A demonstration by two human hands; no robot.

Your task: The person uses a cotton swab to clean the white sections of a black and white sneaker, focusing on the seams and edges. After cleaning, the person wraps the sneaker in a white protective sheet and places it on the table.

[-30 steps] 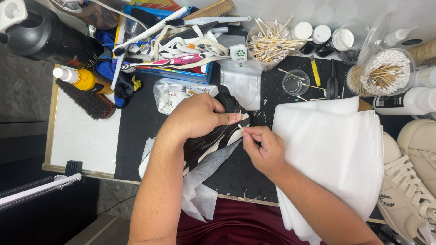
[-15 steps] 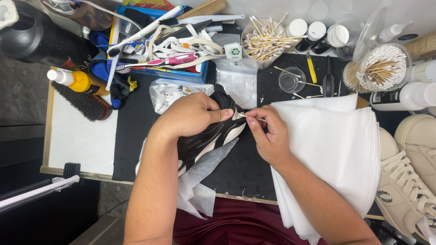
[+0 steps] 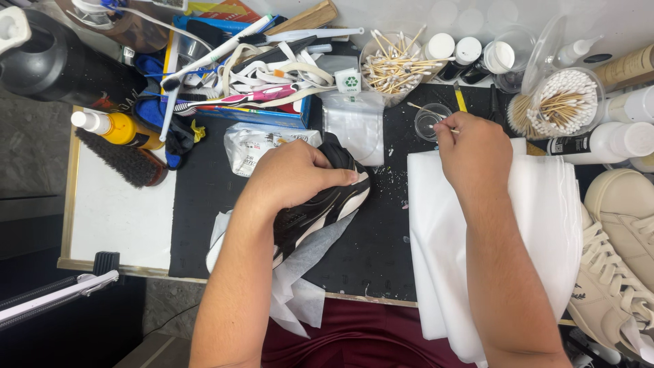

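My left hand (image 3: 294,174) grips a black and white sneaker (image 3: 325,202) that lies on a sheet of white tissue paper (image 3: 300,272) on the black mat (image 3: 368,252). My right hand (image 3: 471,151) is up and to the right of the shoe, over the stack of white sheets (image 3: 545,218), pinching a cotton swab (image 3: 430,114) whose tip reaches into a small clear cup (image 3: 429,120).
Behind the mat stand a tub of used swabs (image 3: 393,65), a tub of clean swabs (image 3: 564,102), white bottles (image 3: 616,142), a blue box of laces and toothbrushes (image 3: 252,82), a clear bag (image 3: 357,126), an orange bottle (image 3: 119,128) and a brush (image 3: 122,158). A cream sneaker (image 3: 616,266) lies at right.
My right hand left the sneaker's toe and moved up and right with the swab to the small clear cup. The left hand kept its hold on the shoe.
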